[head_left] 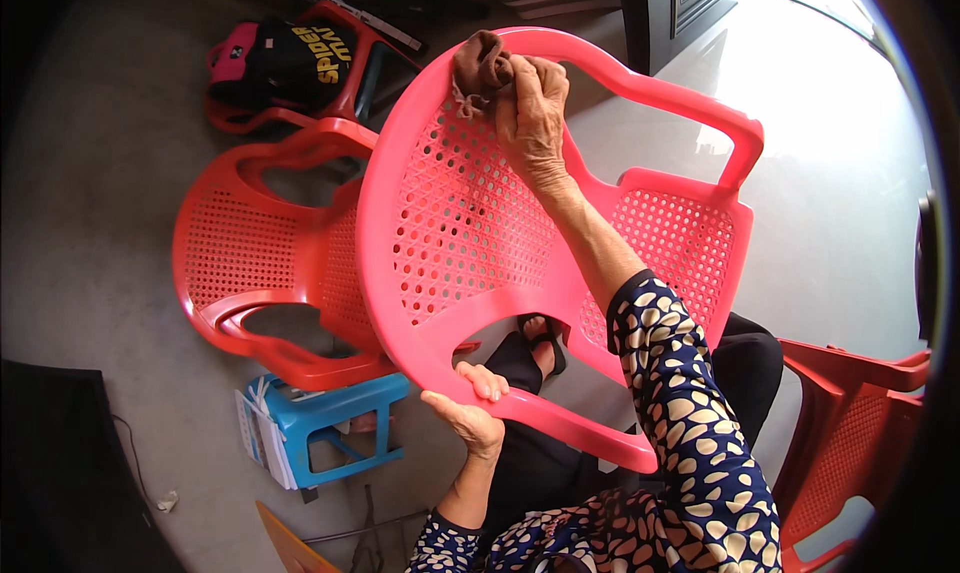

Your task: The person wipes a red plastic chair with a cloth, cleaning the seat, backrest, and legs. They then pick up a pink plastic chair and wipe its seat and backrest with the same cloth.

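A pink plastic chair [470, 223] with a perforated back and seat is tipped up in front of me. My left hand [470, 413] grips its near armrest from below. My right hand [535, 113] presses a brown cloth [480, 68] against the top edge of the chair's backrest. My right sleeve is dark blue with cream spots.
A red plastic chair [250, 253] lies behind the pink one on the left. Farther back another red chair [330, 68] holds a black garment. A small blue stool [330, 423] with papers stands at lower left. Another red chair [850, 433] is at lower right. The floor is grey.
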A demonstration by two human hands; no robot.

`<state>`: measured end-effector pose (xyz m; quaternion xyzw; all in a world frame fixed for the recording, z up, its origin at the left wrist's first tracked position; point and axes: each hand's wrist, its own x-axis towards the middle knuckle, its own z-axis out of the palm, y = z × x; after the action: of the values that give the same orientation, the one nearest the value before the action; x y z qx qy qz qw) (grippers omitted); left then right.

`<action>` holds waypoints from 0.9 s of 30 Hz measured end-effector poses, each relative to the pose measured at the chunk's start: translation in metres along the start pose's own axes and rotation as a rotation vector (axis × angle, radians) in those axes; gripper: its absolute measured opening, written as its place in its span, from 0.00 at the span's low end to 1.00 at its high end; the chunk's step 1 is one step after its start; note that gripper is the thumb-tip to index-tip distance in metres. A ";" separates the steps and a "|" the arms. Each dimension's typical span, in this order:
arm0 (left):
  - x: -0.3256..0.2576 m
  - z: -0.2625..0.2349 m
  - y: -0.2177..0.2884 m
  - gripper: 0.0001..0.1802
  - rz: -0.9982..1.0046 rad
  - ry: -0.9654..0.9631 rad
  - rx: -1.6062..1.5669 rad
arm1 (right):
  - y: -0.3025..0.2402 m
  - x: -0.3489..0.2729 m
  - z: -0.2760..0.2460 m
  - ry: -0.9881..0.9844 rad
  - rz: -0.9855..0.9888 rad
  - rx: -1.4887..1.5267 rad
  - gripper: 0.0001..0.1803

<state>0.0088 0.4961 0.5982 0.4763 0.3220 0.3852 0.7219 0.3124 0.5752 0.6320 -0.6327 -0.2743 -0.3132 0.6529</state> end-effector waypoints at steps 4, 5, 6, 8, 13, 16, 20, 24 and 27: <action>-0.002 0.003 0.005 0.42 -0.007 0.007 0.014 | 0.014 -0.016 -0.003 0.099 0.051 -0.117 0.27; -0.002 0.007 0.006 0.42 -0.012 0.004 0.015 | 0.022 -0.018 -0.011 0.137 0.098 -0.132 0.28; -0.002 0.007 0.005 0.41 -0.004 -0.001 0.011 | 0.029 -0.026 -0.017 0.132 0.173 -0.145 0.28; -0.001 0.009 0.002 0.40 0.004 -0.019 -0.002 | 0.047 -0.045 -0.028 0.135 0.256 -0.176 0.28; -0.003 0.006 0.000 0.40 -0.005 0.008 -0.015 | 0.084 -0.131 -0.051 -0.018 0.553 -0.421 0.28; -0.002 0.008 0.000 0.40 0.006 -0.006 -0.021 | 0.089 -0.170 -0.056 -0.100 0.773 -0.511 0.23; -0.002 0.004 -0.003 0.40 -0.003 -0.019 -0.026 | 0.076 -0.166 -0.050 -0.177 0.979 -0.471 0.24; 0.000 0.003 -0.005 0.40 -0.002 -0.013 -0.017 | 0.052 -0.167 -0.054 -0.193 0.986 -0.305 0.25; -0.001 0.005 -0.003 0.40 0.006 0.004 -0.002 | 0.008 -0.155 -0.051 -0.189 0.789 -0.120 0.19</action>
<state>0.0131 0.4926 0.5967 0.4759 0.3216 0.3885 0.7205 0.2150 0.5344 0.5071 -0.7523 -0.0504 0.0054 0.6569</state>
